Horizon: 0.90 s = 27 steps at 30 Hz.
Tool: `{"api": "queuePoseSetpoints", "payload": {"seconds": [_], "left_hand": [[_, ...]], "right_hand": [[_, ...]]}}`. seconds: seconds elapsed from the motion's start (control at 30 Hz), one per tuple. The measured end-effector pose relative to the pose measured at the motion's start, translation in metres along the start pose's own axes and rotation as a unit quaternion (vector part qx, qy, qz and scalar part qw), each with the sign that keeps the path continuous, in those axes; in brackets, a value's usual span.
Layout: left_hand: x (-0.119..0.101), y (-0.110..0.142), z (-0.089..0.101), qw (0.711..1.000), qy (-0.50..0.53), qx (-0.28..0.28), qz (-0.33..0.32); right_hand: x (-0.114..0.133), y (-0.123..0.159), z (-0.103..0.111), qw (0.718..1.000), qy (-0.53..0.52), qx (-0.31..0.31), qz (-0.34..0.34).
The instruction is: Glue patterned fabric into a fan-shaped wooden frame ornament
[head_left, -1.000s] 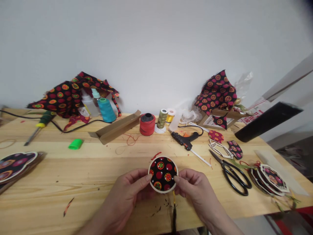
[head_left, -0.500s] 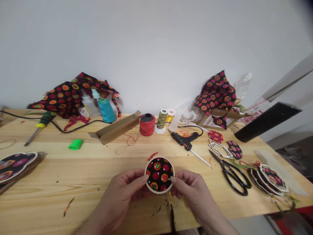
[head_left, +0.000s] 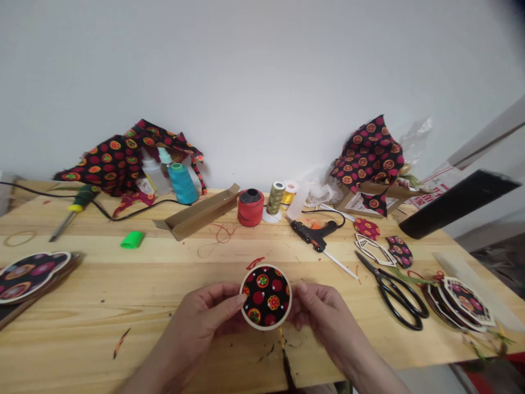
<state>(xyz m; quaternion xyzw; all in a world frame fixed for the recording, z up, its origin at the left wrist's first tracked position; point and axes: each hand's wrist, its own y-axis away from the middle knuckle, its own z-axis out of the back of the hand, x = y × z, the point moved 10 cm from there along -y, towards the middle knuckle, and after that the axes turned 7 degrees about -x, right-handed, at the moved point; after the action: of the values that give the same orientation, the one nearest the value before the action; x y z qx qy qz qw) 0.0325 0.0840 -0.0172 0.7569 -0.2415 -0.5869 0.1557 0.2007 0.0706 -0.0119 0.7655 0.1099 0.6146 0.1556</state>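
Observation:
A round pendant [head_left: 266, 296] with a pale wooden rim faces me, covered in black fabric with red and orange flower circles. Small white beads dot its front. From its lower edge hangs a yellow cord with a dark tassel [head_left: 287, 368]. My left hand [head_left: 211, 312] pinches the left rim, thumb on the front and fingers behind. At the right rim my right hand [head_left: 322, 314] has its fingers curled, the thumb off the fabric. Its fingertips are partly hidden, so whether they grip the rim does not show. A red scrap [head_left: 255, 263] lies just beyond the pendant.
Scissors [head_left: 396, 295], stacked fabric ornaments [head_left: 459, 303] and a black glue gun [head_left: 314, 235] lie to the right. Thread spools [head_left: 250, 208], a long cardboard box [head_left: 200, 213] and patterned fabric [head_left: 109, 161] stand at the back. Left are a screwdriver [head_left: 74, 210] and a green piece [head_left: 132, 239].
The pendant has shifted left and slightly down relative to my right hand. My right thumb has come off its front, while the left hand keeps its pinch. The view has turned slightly left.

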Motion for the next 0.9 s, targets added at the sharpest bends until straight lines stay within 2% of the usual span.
{"api": "queuePoseSetpoints", "payload": {"seconds": [0.17,0.4,0.57,0.73,0.9], "left_hand": [[0.0,0.001,-0.004,0.998,-0.065,0.015,-0.004],[-0.012,0.003,-0.001,0.992,-0.127,0.007,-0.02],[-0.03,-0.013,0.005,0.992,-0.125,0.004,-0.035],[-0.05,-0.035,0.018,0.987,-0.152,-0.026,-0.05],[-0.055,-0.048,0.029,0.979,-0.19,-0.05,-0.058]], "right_hand": [[0.021,-0.01,-0.001,0.998,0.053,0.012,0.017],[0.035,-0.022,-0.011,0.993,0.108,0.037,0.01],[0.04,-0.046,-0.019,0.99,0.139,0.033,0.01],[0.042,-0.073,-0.027,0.984,0.175,0.017,0.019],[0.04,-0.087,-0.03,0.974,0.224,-0.007,0.028]]}}
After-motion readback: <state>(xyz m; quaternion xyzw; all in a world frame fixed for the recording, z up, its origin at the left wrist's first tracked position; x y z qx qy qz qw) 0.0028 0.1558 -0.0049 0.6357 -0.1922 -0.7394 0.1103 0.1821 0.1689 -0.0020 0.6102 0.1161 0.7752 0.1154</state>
